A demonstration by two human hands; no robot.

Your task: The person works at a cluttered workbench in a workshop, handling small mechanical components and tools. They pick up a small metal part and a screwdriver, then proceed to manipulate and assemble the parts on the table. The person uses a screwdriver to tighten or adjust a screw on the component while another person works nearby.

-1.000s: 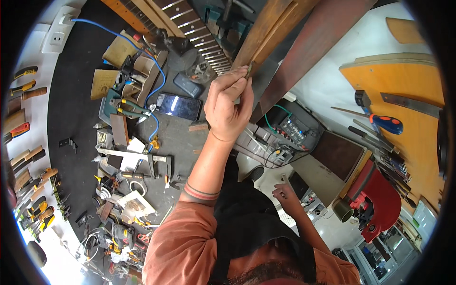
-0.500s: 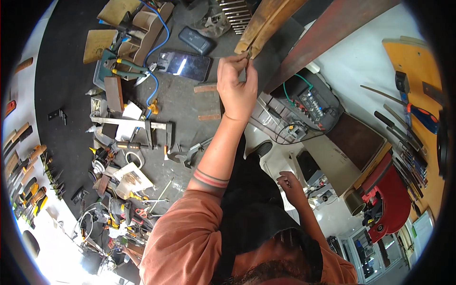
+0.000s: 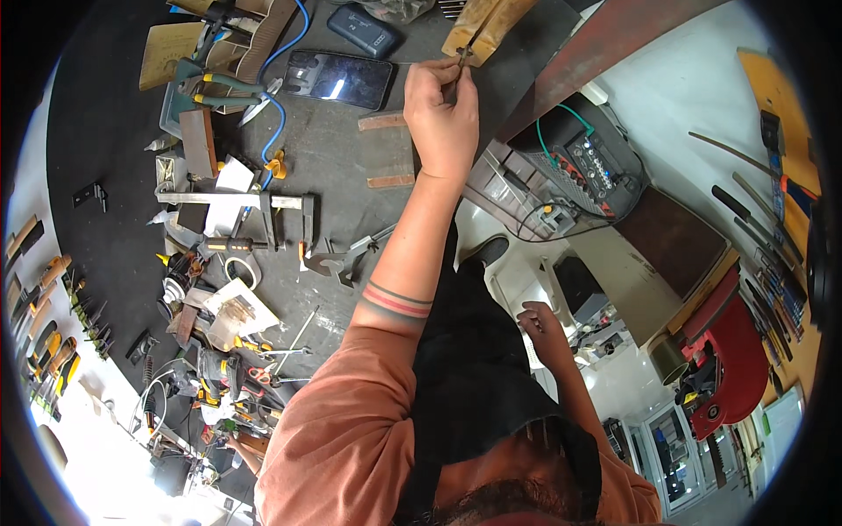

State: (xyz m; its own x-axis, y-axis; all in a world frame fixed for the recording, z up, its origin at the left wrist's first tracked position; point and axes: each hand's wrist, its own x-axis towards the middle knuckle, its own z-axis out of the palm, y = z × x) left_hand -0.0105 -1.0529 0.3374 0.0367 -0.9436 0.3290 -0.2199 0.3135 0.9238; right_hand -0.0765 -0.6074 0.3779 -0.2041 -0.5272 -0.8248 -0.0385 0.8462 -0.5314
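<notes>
My left hand (image 3: 443,114) reaches to the upper middle, thumb and fingers pinched shut on a small dark metal piece (image 3: 464,54). That piece touches the near end of a slotted wooden block (image 3: 500,22), right at its slot. Its exact kind is too small to make out. My right hand (image 3: 542,329) hangs low on the right beside the dark apron (image 3: 469,351), its fingers loosely curled, with nothing visible in them. Left of my left hand lie a phone (image 3: 338,79) with a dark screen and a dark grey rectangular device (image 3: 364,31).
A blue cable (image 3: 282,131), green-handled pliers (image 3: 232,81), a bar clamp (image 3: 281,206) and a tape roll (image 3: 241,272) crowd the left bench. A reddish-brown beam (image 3: 605,53) slants past on the right. Beyond it stand a control box (image 3: 583,167) and a red machine (image 3: 732,351).
The view has shifted, so the bench things and the wooden block sit higher in the picture. My left hand stays pinched at the block's slot. My right hand still hangs curled.
</notes>
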